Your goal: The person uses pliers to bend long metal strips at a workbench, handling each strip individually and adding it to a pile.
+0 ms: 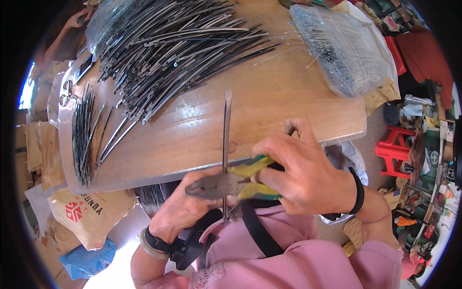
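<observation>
Gripping a pair of pliers (231, 183) by their yellow-and-green handles, the right hand (303, 176) is wrapped firmly around the tool, while the left hand (180, 207) is closed around the lower end of a long thin metal rod (226, 139) that stands nearly upright in front of the pink shirt. The plier nose crosses the rod just above the left hand, and it looks as though the jaws are pinching it there, though the exact bite is hard to make out. To do this well, I judge the rod should be kept steady and square to the jaws, with the left hand holding close under the pliers so the thin metal does not flex or twist away, and the squeeze should be even rather than jerked. Behind the hands, the wooden counter (269, 103) carries a large fan of similar dark rods (178, 53), a smaller bunch (85, 135) near its left edge, and a clear bag of fine wires (344, 48) at the right.
</observation>
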`<state>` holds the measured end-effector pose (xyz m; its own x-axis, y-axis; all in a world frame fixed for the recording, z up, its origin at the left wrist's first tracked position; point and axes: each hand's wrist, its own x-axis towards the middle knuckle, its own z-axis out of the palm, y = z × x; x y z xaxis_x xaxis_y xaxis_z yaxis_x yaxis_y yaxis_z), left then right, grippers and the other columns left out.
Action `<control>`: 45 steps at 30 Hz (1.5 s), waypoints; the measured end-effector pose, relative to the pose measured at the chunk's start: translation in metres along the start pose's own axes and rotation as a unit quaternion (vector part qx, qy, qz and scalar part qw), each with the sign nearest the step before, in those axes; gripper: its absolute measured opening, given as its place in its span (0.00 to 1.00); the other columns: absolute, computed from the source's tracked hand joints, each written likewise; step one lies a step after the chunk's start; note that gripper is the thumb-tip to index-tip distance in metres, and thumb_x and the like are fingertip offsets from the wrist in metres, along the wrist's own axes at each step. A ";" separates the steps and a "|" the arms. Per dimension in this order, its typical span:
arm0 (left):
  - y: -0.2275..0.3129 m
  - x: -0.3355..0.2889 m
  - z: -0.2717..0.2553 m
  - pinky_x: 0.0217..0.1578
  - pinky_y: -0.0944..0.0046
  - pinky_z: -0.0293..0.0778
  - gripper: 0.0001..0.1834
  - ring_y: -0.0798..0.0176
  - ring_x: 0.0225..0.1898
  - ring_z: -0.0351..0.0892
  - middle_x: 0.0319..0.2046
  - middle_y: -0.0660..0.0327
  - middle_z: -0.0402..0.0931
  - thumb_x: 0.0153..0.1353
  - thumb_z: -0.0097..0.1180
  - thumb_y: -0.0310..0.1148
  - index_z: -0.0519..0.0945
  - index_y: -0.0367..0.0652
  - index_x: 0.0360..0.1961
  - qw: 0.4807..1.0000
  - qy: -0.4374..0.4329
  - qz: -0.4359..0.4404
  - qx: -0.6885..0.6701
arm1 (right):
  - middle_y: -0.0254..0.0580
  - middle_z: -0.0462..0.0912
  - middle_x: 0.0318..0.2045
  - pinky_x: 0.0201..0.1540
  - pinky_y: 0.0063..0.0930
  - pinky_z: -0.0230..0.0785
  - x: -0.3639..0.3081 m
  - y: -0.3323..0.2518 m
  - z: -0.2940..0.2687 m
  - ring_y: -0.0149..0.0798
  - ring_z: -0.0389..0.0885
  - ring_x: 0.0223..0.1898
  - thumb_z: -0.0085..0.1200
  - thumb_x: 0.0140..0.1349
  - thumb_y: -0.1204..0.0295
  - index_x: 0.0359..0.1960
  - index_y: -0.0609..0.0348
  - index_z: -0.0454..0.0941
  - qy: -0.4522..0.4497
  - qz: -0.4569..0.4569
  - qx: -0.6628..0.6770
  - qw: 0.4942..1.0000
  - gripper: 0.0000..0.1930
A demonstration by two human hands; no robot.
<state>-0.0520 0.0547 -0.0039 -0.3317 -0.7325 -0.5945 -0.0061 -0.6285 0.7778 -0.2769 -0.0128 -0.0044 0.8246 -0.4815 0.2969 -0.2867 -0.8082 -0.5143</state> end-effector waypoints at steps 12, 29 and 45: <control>-0.034 -0.004 0.023 0.13 0.72 0.49 0.07 0.73 0.12 0.55 0.16 0.64 0.66 0.66 0.54 0.28 0.76 0.33 0.38 0.923 0.089 0.066 -0.369 | 0.46 0.76 0.40 0.42 0.41 0.66 -0.027 0.006 0.002 0.48 0.74 0.39 0.63 0.44 0.70 0.26 0.63 0.79 0.038 0.158 0.073 0.984 0.11; -0.037 -0.010 0.033 0.22 0.76 0.60 0.03 0.79 0.21 0.62 0.21 0.69 0.70 0.65 0.51 0.20 0.77 0.33 0.38 0.956 0.192 0.186 -0.123 | 0.51 0.75 0.47 0.46 0.39 0.73 -0.035 -0.007 0.004 0.50 0.78 0.44 0.65 0.47 0.71 0.36 0.68 0.79 -0.107 0.151 0.127 0.974 0.16; -0.062 -0.059 -0.043 0.13 0.76 0.50 0.06 0.78 0.12 0.56 0.15 0.68 0.66 0.64 0.55 0.31 0.75 0.39 0.37 0.869 0.456 0.191 -0.035 | 0.50 0.76 0.46 0.36 0.38 0.75 -0.006 0.028 -0.029 0.45 0.80 0.37 0.64 0.48 0.69 0.40 0.63 0.79 -0.015 0.056 -0.016 0.998 0.17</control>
<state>0.0086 0.1258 -0.0258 0.5882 -0.7737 -0.2353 0.0087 -0.2849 0.9585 -0.3039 -0.0425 0.0031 0.8001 -0.5599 0.2151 -0.3930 -0.7603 -0.5172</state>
